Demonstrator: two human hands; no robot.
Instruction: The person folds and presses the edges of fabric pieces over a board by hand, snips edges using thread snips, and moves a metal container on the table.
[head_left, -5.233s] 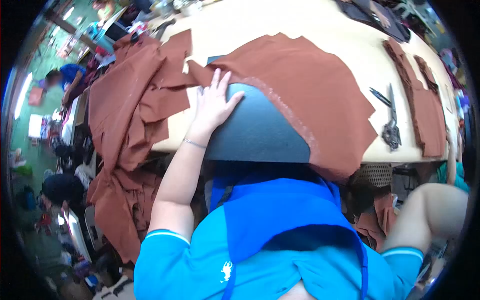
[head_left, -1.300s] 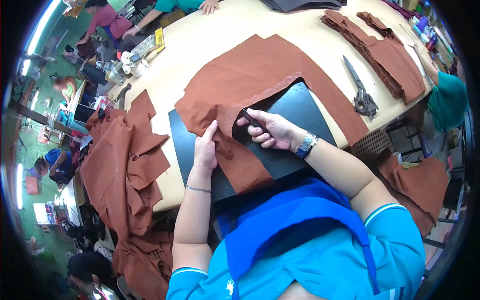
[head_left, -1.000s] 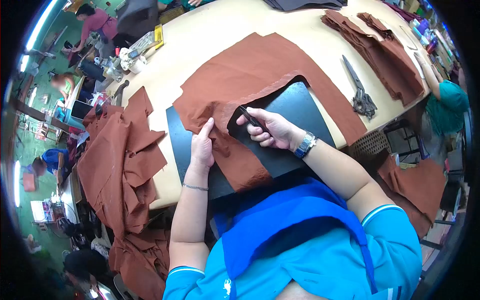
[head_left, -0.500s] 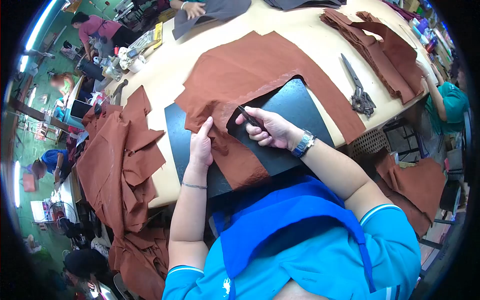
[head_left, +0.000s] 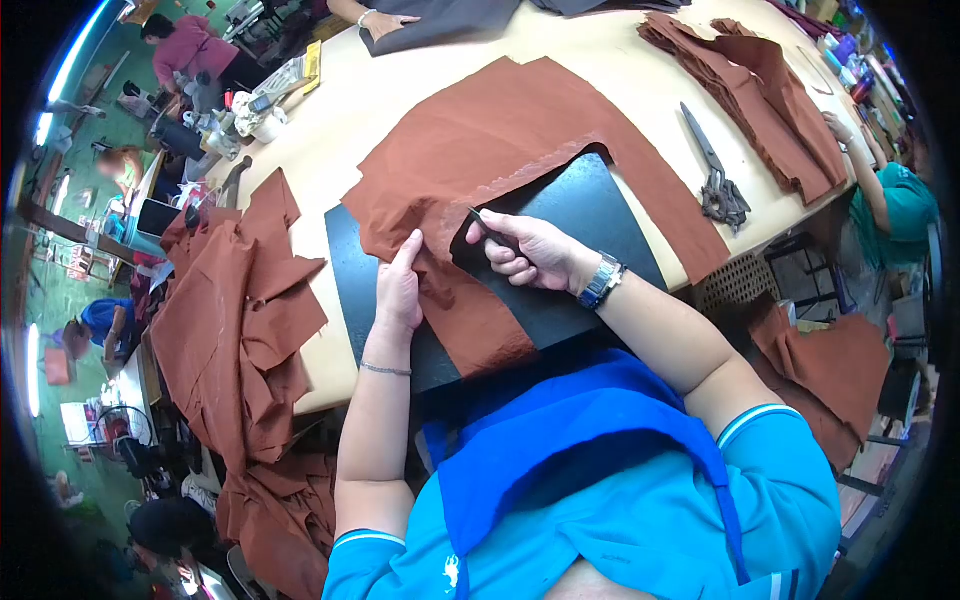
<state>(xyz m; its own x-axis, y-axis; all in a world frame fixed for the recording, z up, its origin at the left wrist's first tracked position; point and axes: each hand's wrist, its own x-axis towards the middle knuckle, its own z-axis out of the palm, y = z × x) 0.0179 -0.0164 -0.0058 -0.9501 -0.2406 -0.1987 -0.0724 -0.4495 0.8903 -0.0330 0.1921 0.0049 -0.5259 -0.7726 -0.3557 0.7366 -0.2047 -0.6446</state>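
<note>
A large rust-brown fabric piece point(head_left: 500, 130) lies over a black board point(head_left: 590, 230), with a curved opening cut along its inner edge. My left hand point(head_left: 401, 285) grips a bunched fold of this fabric, thumb on top and the other fingers mostly hidden underneath. In my right hand point(head_left: 530, 250) is a small dark pair of thread snips point(head_left: 488, 228), its pointed tip touching or very close to the fabric's edge near the left end of the opening. My fingers cover most of the tool.
Large metal scissors point(head_left: 715, 175) lie to the right on the cream table point(head_left: 330, 130). Brown fabric stacks point(head_left: 770, 110) are at the back right, and crumpled brown pieces point(head_left: 235, 310) hang at the left edge. A co-worker's hand point(head_left: 385, 25) rests on dark cloth point(head_left: 450, 25) across the table.
Both my hands stay nearly in place, with the snips' tip slightly higher and further left. The co-worker's hand and dark cloth across the table have shifted.
</note>
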